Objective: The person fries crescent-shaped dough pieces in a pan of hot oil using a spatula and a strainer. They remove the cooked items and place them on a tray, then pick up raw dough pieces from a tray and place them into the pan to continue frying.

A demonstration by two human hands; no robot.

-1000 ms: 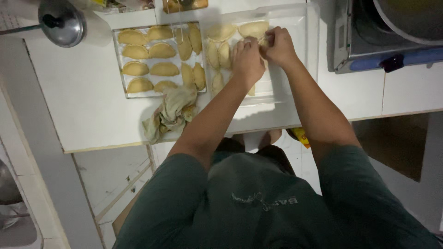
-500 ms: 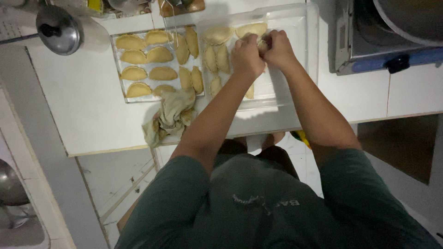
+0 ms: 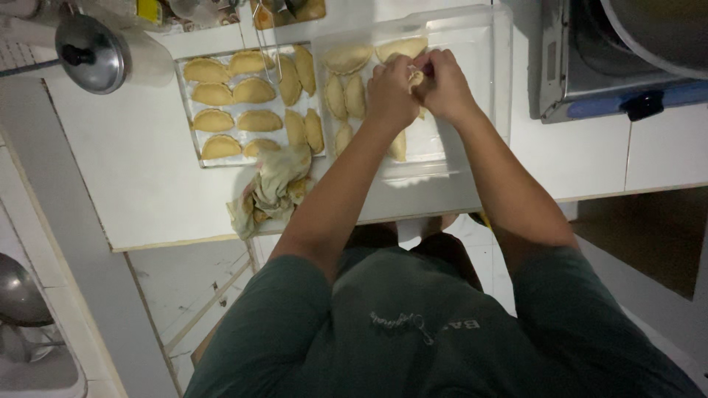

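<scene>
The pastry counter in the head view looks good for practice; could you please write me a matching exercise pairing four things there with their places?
Things:
1. crumpled cloth
2. metal lid
3. pastry being pinched
4. filled tray of pastries

Places:
A. between left hand and right hand
B. far left corner of the counter
C. left of the clear tray
D. at the counter's near edge

Pairs: 1-D, 2-B, 3-A, 4-C
</scene>
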